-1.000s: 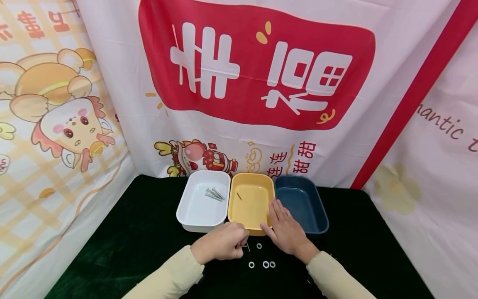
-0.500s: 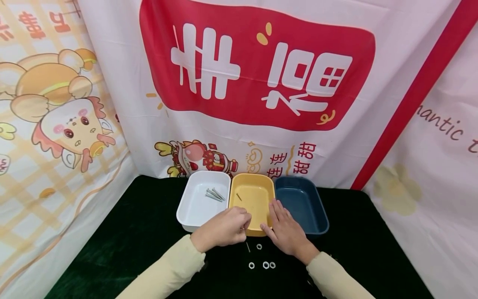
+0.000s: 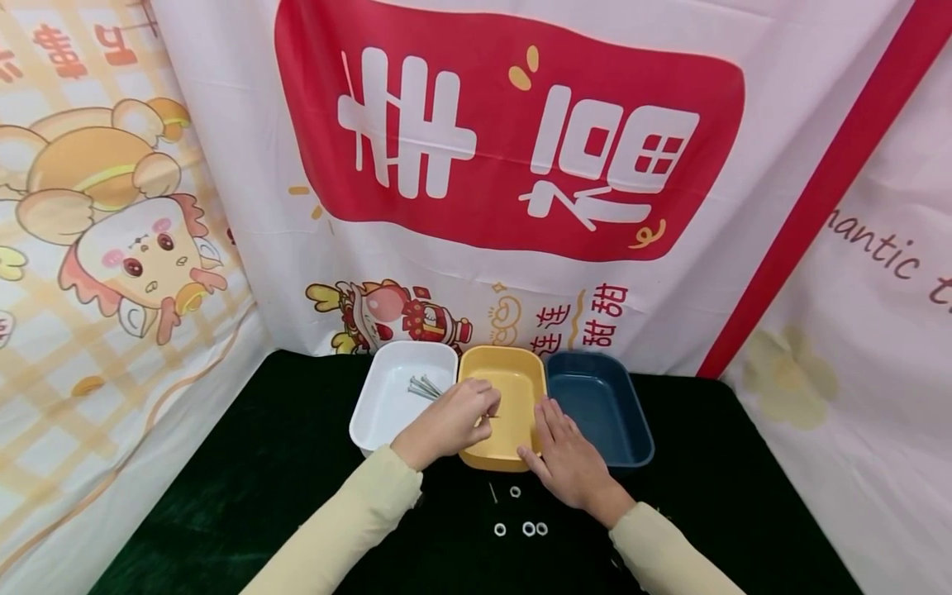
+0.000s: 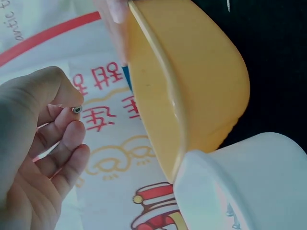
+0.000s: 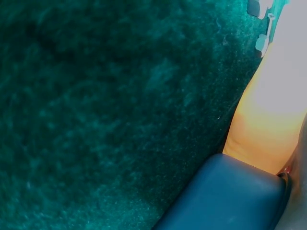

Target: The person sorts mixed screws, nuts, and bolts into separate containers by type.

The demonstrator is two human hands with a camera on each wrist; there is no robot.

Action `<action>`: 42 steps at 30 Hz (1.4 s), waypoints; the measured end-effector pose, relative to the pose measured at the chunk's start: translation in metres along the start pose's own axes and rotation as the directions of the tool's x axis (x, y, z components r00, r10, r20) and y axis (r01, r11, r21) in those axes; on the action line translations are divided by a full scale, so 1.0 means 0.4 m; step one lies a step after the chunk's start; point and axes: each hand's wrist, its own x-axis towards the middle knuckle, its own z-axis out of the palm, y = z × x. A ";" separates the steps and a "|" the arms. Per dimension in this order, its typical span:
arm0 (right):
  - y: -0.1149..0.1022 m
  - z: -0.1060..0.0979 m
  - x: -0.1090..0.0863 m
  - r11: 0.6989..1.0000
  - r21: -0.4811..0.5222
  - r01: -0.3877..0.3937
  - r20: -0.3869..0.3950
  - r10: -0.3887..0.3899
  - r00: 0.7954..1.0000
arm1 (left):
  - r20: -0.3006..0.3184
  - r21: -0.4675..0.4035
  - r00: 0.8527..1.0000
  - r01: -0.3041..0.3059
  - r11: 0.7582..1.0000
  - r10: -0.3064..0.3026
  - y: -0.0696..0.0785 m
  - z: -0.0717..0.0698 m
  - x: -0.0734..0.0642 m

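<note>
The small screw (image 4: 76,109) is pinched by the left hand (image 3: 449,417); probably light, stiff, best gripped mid-shank; the right hand (image 3: 569,461) is laid straight-fingered, gripping nothing.

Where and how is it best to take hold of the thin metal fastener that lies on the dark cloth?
Probably pinch the thin metal fastener at mid-length, from above and the left, closing across its width: it is slender, points roughly front to back, and a nut lies close on its right.
</note>
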 end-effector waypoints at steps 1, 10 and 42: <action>0.000 0.000 0.000 1.000 -0.001 0.000 0.001 0.000 1.000 | -0.009 0.001 1.000 -0.007 1.000 0.007 -0.005 0.004 0.004; 0.000 -0.001 0.003 1.000 0.011 -0.007 0.007 0.007 1.000 | 0.016 0.008 0.999 0.029 1.000 -0.029 -0.052 0.038 0.042; -0.002 0.000 0.000 1.000 0.002 -0.005 0.004 0.005 1.000 | 0.129 -0.037 0.988 0.092 0.995 -0.086 -0.031 -0.018 -0.014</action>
